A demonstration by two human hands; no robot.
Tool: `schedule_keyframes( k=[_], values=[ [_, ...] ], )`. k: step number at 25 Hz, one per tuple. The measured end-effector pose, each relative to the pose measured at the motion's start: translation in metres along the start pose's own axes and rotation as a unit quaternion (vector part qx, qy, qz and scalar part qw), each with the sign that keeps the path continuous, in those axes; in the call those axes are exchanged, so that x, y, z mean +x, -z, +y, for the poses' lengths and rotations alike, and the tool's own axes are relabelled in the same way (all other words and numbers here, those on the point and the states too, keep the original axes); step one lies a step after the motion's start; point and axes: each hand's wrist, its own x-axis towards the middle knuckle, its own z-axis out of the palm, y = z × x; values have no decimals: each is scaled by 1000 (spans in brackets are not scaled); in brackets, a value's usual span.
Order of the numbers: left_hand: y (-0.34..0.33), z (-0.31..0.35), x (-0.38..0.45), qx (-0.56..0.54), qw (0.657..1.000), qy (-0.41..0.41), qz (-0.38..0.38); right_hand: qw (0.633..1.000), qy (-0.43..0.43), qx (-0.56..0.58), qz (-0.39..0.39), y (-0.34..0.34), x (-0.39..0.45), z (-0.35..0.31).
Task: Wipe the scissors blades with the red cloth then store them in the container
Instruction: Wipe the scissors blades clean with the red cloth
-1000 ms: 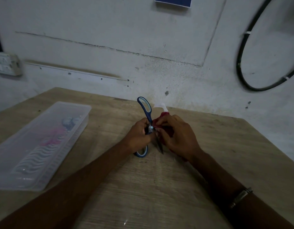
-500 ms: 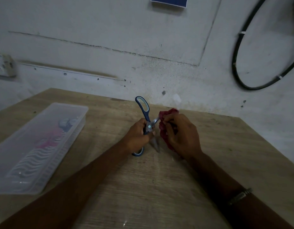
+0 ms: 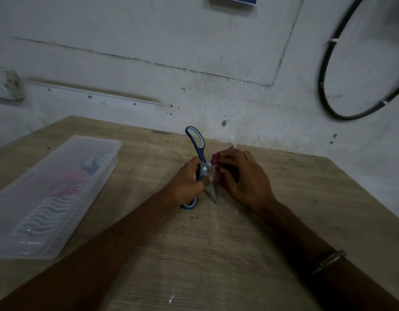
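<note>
Left hand [image 3: 189, 178] grips scissors [image 3: 199, 158] — right hand [image 3: 243, 178] pinches red cloth [image 3: 218, 160].

I can't see one scissors [image 3: 199, 161] blade under the red cloth [image 3: 218, 163], and the container's [image 3: 59, 189] contents blur pink.

The scissors [image 3: 199, 153] at the middle of the frame have dark blue handles with pale blue-grey inner rims and grey blades. Just right of them, the cloth [image 3: 218, 161] is dark red. At left, the container [image 3: 52, 194] is translucent white, with pink and a wavy ribbed pattern showing through. The table [image 3: 216, 254] is pale wood-grain brown.
</note>
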Motion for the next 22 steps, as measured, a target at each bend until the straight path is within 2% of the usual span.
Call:
schedule_keyframes(
  k=[2,4,7,9,13,19,22],
  values=[
    [0,0,0,-7,1000,0,1,999,48,0,-22,-1,-4,-8],
    [-1,0,0,-2,1000,-10,2,997,61,-34,-29,-2,-3,-11],
    [-1,-1,1,9,1000,-25,-3,996,9,-88,12,1,2,-7],
    [0,0,-1,12,1000,-26,-3,997,-12,-73,32,1,3,-11],
    [1,0,-1,1,1000,-21,-11,997,66,-28,-27,-3,-7,-23],
    [1,-2,1,-5,1000,-31,-3,999,-15,-39,22,1,5,-12],
    [2,-3,-1,9,1000,-25,1,998,53,-11,-31,-1,-7,-24]
  ],
)
